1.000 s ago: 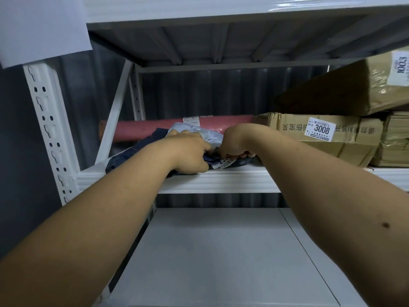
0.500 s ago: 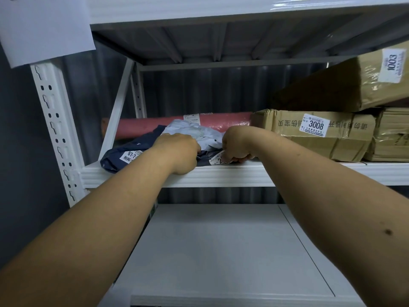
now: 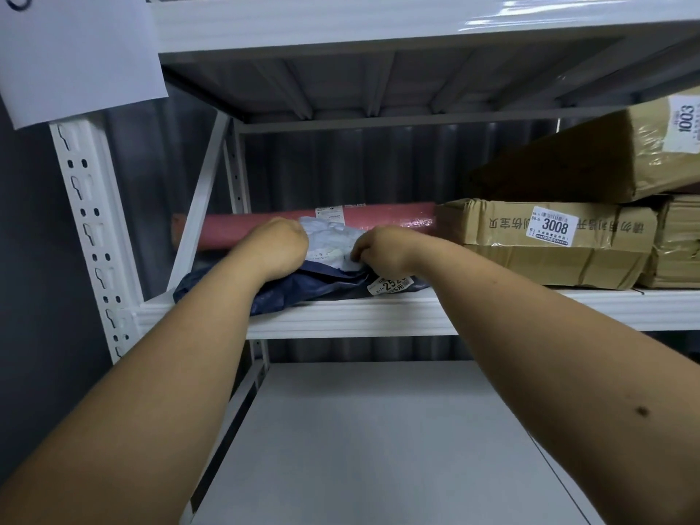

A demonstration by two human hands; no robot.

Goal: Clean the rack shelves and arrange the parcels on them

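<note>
- We see the white rack shelf (image 3: 378, 312) carrying cardboard boxes (image 3: 545, 240) toward its right end.
- A red roll (image 3: 265, 229) lies along the back edge.
- A dark blue parcel (image 3: 303, 286) sits at the front left, a pale grey parcel (image 3: 333, 240) on it.
- Our left hand (image 3: 276, 246) rests there, fingers hidden; right hand (image 3: 382, 252) fingers pinch the grey parcel.

White metal rack shelf (image 3: 341, 316): holds all parcels. Dark blue poly mailer (image 3: 303, 288) lies flat at the near left edge, white label facing up. Pale grey mailer (image 3: 333, 242) rests on top of it. Pink roll (image 3: 378, 221) lies lengthwise behind. Cardboard box 3008 (image 3: 545, 244) sits right; box 1003 (image 3: 606, 161) leans tilted above.
</note>
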